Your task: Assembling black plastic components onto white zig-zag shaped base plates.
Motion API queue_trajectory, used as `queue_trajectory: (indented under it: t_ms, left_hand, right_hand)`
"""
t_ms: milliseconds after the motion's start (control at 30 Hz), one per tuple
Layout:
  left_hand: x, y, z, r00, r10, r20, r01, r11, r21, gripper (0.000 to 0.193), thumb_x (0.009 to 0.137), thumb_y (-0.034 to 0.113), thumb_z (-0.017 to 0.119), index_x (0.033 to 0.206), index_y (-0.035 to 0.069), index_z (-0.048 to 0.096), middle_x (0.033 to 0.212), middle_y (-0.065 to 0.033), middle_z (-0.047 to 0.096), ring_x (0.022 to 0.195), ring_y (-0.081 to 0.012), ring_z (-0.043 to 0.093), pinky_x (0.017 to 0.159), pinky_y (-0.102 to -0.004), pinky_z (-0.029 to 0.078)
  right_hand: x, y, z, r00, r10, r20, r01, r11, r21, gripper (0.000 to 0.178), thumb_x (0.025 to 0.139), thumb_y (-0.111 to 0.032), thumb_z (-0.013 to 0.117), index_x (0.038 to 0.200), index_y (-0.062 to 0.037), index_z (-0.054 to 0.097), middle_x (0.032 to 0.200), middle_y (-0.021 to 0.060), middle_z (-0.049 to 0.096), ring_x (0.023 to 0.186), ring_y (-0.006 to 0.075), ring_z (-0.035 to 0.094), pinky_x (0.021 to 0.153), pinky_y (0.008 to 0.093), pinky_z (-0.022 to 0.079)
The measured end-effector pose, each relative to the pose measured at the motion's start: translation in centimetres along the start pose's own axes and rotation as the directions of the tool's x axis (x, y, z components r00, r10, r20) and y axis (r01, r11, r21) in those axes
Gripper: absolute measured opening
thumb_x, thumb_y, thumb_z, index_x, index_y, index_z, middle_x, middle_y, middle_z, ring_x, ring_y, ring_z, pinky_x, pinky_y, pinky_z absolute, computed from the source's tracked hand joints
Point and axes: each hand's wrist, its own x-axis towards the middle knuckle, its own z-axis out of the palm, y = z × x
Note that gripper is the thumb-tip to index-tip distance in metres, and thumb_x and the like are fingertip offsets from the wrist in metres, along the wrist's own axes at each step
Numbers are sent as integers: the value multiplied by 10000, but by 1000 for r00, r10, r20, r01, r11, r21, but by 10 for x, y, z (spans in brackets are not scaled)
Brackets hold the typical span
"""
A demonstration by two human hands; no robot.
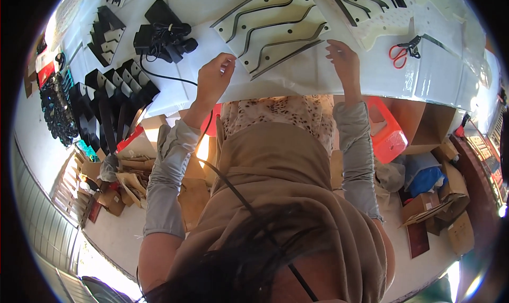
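Note:
A pale cream board [273, 19] with black wavy strips and small black dots lies in front of me on the covered table. Along its near edge runs a straight black strip [289, 59]. My left hand [216, 77] is beside the board's left near corner, its fingers curled together; whatever may be between them is hidden. At the strip's right end is my right hand [345, 64], fingers bent and a little apart, with nothing visible in them. Whether its fingertips touch the strip I cannot tell.
Red-handled scissors [405, 51] lie to the right. Another board with black strips [366, 6] is at the far right. Black devices with a coiled cable [168, 35] and stacked black bent parts [114, 93] stand left. A red plastic basket [389, 136] is below the table's right side.

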Motion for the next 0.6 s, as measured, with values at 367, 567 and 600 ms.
queue_trajectory:
  t_ms: [367,567,600]
  left_hand:
    - [-9,2,13,999,-11,46,11,1000,-6,145,873,153,617,991,75,647,840,-94,682,734,-226,674,675,-321,532]
    - [1,32,19,968,240,-80,-226,962,155,184,790,109,670,974,116,659,924,-34,641,828,-219,618,663,-330,512]
    - [3,39,21,924,369,-96,-330,900,284,197,760,97,685,954,126,669,955,-18,624,880,-221,596,671,-332,506]
  right_hand:
    - [-2,-8,0,999,26,34,-27,1000,9,224,883,-100,558,1062,-45,680,853,93,702,713,162,690,656,269,513]
    - [-1,-6,1,999,32,27,-31,999,-17,215,881,-107,562,1048,-51,686,824,88,700,694,162,690,642,269,513]
    - [0,-5,1,998,50,29,-49,998,-25,213,879,-109,565,1043,-51,688,819,88,699,691,163,691,639,270,514]
